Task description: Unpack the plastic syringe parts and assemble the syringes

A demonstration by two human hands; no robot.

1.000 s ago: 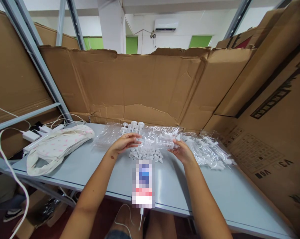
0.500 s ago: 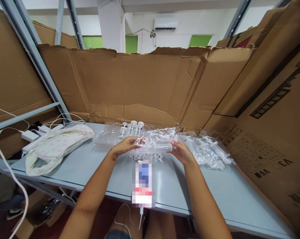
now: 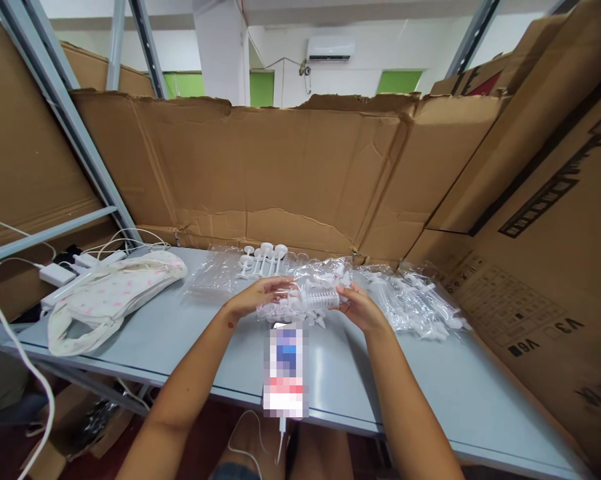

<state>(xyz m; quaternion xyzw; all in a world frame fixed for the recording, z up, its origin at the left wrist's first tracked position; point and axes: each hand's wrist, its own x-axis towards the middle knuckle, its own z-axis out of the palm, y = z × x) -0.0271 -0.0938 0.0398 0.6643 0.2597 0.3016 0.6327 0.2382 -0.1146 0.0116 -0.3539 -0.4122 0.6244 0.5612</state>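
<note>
My right fingers (image 3: 347,293) are clamped on the right end of a clear ribbed tube (image 3: 321,299); my left fingers (image 3: 276,283) curl at clear film (image 3: 276,311) near its other end, whether pinching I cannot tell. The step in hand looks like fitting tube and film together, which calls for a steady right grip. Small white pieces (image 3: 319,320) crowd the surface (image 3: 345,380) just below; white plungers (image 3: 266,251) lie beyond my left fingers, bagged parts (image 3: 430,308) right of my right.
</note>
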